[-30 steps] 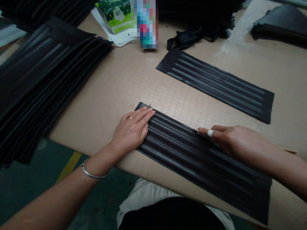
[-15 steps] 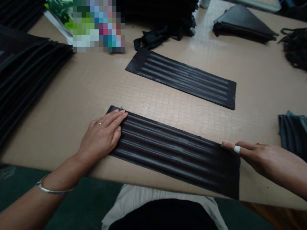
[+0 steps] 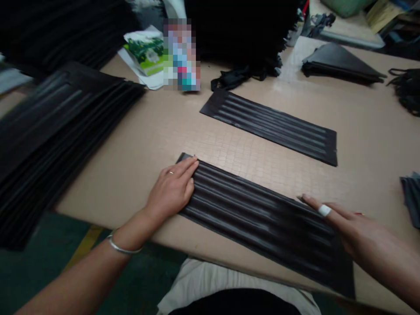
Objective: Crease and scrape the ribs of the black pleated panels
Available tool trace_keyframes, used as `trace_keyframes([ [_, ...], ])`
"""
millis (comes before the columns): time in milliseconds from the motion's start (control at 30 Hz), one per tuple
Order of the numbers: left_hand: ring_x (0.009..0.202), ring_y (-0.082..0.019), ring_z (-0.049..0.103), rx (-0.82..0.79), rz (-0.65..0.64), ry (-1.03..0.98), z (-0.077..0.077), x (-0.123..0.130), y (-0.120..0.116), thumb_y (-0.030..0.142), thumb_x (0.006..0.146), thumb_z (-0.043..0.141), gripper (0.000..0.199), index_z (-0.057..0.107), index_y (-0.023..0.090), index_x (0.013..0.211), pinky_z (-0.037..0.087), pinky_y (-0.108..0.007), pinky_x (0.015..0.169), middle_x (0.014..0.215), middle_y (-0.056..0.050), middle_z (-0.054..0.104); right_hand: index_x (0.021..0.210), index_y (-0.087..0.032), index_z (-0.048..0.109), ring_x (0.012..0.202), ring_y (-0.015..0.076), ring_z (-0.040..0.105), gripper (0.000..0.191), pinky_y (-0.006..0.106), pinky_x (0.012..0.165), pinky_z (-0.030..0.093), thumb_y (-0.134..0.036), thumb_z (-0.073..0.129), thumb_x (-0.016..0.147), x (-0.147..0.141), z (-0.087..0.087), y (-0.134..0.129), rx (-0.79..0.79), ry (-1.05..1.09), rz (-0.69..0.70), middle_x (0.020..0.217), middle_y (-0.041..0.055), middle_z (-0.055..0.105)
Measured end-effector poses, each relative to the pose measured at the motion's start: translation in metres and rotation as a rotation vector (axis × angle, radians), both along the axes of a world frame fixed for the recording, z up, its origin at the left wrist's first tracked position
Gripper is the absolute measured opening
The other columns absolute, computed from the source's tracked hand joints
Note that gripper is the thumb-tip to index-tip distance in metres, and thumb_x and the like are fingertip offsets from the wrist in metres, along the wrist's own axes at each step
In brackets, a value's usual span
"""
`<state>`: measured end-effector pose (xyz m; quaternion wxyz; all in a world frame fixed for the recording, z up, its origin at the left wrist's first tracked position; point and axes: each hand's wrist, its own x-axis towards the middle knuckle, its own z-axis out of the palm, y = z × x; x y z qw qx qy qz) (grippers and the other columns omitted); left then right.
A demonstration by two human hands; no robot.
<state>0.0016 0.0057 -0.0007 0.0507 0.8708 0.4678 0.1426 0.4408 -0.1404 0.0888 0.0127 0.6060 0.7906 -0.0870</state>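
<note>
A dark ribbed panel (image 3: 249, 214) lies slanting along the table's front edge, its lower right corner reaching the edge. My left hand (image 3: 172, 186) rests flat on its left end, fingers stretched out and close together; a ring and a bracelet show. At the upper right edge of the panel is my right hand (image 3: 341, 221), index finger extended with a white band round it. A small dark thing shows at that fingertip, too small to name; the other fingers are partly hidden. Beyond lies a second, narrower ribbed panel (image 3: 272, 127).
A tall stack of dark panels (image 3: 65, 118) fills the left side. At the back are a green and white packet (image 3: 147, 52), a big black pile (image 3: 239, 35) and a folded dark piece (image 3: 341, 61). Black straps (image 3: 407, 89) and dark ribbed pieces (image 3: 411, 197) lie at the right.
The view has shifted left and up, so everything appears further right and lower. My right hand has moved left along the panel's upper edge. My left hand stays on the left end.
</note>
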Motion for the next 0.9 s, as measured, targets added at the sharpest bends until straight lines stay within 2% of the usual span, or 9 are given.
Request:
trace_keyframes([
  [100,0.147,-0.028,0.047,-0.007,0.012,-0.006,0.001,0.002,-0.002,0.021,0.102,0.042,0.051,0.048,0.02,0.152,0.042,-0.049,0.115,0.159,-0.01,0.049,0.164,-0.035,0.029,0.082,0.0232,0.072,0.08,0.036,0.064,0.061,-0.004,0.034,0.091,-0.095,-0.013,0.049,-0.089,-0.108,0.1,0.134,0.01,0.066],
  [167,0.15,-0.028,0.044,-0.017,0.022,-0.012,0.002,0.002,-0.004,0.021,0.101,0.043,0.051,0.048,0.019,0.152,0.041,-0.049,0.117,0.16,-0.01,0.047,0.164,-0.032,0.028,0.087,0.0236,0.071,0.075,0.035,0.066,0.061,-0.004,0.034,0.094,-0.159,-0.014,0.082,-0.169,-0.172,0.156,0.128,0.0114,0.065],
  [233,0.151,-0.027,0.042,-0.03,0.029,-0.024,0.003,0.003,-0.005,0.02,0.1,0.044,0.053,0.047,0.017,0.153,0.04,-0.049,0.119,0.162,-0.011,0.046,0.164,-0.03,0.028,0.088,0.0238,0.071,0.07,0.033,0.065,0.06,-0.007,0.032,0.098,-0.209,-0.01,0.108,-0.192,-0.206,0.194,0.127,0.0132,0.064],
  [300,0.151,-0.028,0.042,-0.04,0.031,-0.036,0.005,0.003,-0.006,0.019,0.099,0.046,0.055,0.046,0.016,0.153,0.04,-0.048,0.119,0.162,-0.012,0.045,0.165,-0.028,0.027,0.087,0.0231,0.071,0.065,0.032,0.063,0.059,-0.011,0.029,0.102,-0.241,-0.007,0.126,-0.183,-0.211,0.208,0.125,0.0149,0.063],
  [400,0.151,-0.028,0.042,-0.041,0.007,-0.044,0.005,0.001,-0.006,0.018,0.098,0.046,0.056,0.045,0.015,0.154,0.041,-0.048,0.119,0.162,-0.013,0.044,0.164,-0.024,0.028,0.086,0.0236,0.071,0.059,0.033,0.063,0.06,-0.016,0.026,0.105,-0.259,-0.006,0.137,-0.154,-0.182,0.197,0.121,0.0159,0.064],
  [533,0.151,-0.03,0.041,-0.022,-0.018,-0.043,0.0,-0.003,-0.003,0.022,0.101,0.043,0.055,0.041,0.016,0.156,0.042,-0.05,0.117,0.163,-0.012,0.043,0.162,-0.022,0.034,0.088,0.0242,0.071,0.057,0.035,0.065,0.06,-0.016,0.023,0.107,-0.25,-0.005,0.131,-0.135,-0.153,0.209,0.122,0.0163,0.064],
  [633,0.151,-0.031,0.04,-0.011,-0.034,-0.039,-0.003,-0.006,0.0,0.025,0.103,0.042,0.055,0.04,0.02,0.158,0.042,-0.053,0.117,0.165,-0.011,0.041,0.162,-0.023,0.034,0.09,0.0241,0.071,0.058,0.035,0.066,0.061,-0.013,0.026,0.105,-0.224,-0.002,0.115,-0.149,-0.195,0.22,0.12,0.0143,0.065],
  [733,0.151,-0.033,0.041,-0.005,-0.046,-0.034,-0.005,-0.007,0.002,0.026,0.102,0.042,0.055,0.041,0.024,0.158,0.042,-0.055,0.117,0.165,-0.009,0.04,0.163,-0.023,0.034,0.087,0.0246,0.071,0.065,0.035,0.065,0.061,-0.006,0.033,0.1,-0.179,0.003,0.088,-0.185,-0.28,0.21,0.116,0.0122,0.067],
  [900,0.151,-0.032,0.041,0.006,-0.047,0.005,-0.003,-0.008,0.003,0.027,0.103,0.04,0.055,0.04,0.022,0.158,0.042,-0.054,0.117,0.164,-0.011,0.042,0.164,-0.029,0.03,0.083,0.0236,0.071,0.086,0.033,0.06,0.061,0.006,0.038,0.085,-0.075,0.002,0.024,-0.193,-0.412,0.189,0.119,0.0095,0.068],
])
